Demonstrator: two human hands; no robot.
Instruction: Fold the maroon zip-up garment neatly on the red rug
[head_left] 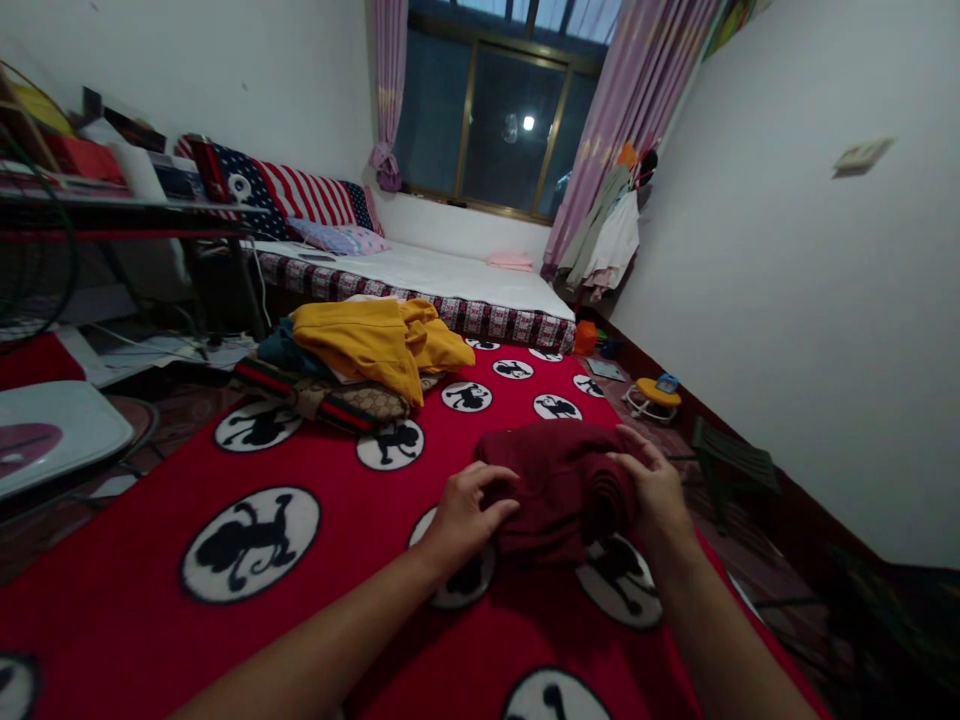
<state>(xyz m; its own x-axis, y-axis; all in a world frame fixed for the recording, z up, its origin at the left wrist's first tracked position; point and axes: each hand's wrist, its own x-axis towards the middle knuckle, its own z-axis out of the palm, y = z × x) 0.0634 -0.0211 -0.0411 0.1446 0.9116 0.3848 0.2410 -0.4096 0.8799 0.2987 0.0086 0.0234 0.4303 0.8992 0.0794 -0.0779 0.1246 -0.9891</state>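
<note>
A dark maroon garment (559, 480) lies bunched and partly folded on a red blanket (315, 620) printed with white circles holding black figures. My left hand (466, 515) presses on the garment's left edge, fingers curled into the cloth. My right hand (652, 490) grips the rolled right side of the same garment. Both forearms reach in from the bottom of the view.
A pile of clothes with a yellow hoodie (382, 345) on top sits further back on the blanket. Behind it is a bed (450, 275) with pillows, a window with pink curtains (637, 110), a cluttered shelf (112, 190) at left, and a small stool (654, 395) at right.
</note>
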